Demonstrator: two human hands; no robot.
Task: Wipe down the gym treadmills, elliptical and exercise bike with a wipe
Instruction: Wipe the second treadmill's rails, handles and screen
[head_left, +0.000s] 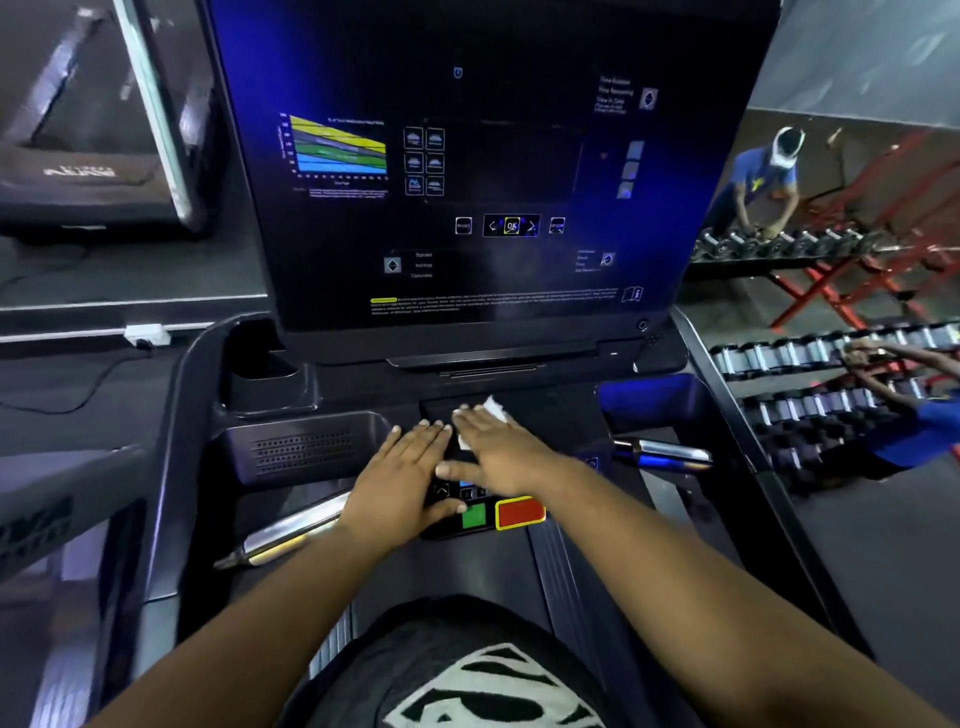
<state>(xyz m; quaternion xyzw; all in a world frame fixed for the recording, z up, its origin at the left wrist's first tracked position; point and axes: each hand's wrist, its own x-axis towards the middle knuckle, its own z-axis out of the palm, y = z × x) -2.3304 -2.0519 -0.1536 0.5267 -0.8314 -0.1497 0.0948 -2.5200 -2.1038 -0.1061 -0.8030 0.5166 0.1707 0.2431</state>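
Observation:
I stand on a treadmill whose tall dark console screen (493, 171) fills the upper middle of the head view. Below the screen lies the black control panel (550, 410) with a green button (474, 515) and a red stop button (520, 512). My right hand (498, 449) lies flat with straight fingers, pressing a white wipe (493, 410) onto the panel. Only the wipe's edges show past the fingers. My left hand (405, 475) rests flat beside it, fingers straight, partly covering the small keys.
Chrome grip bars stick out at the left (283, 538) and right (670, 449) of the panel. A speaker grille tray (301, 449) sits left, a cup well (260, 374) above it. Dumbbell racks (810, 353) and people stand to the right. Another machine (93, 176) stands far left.

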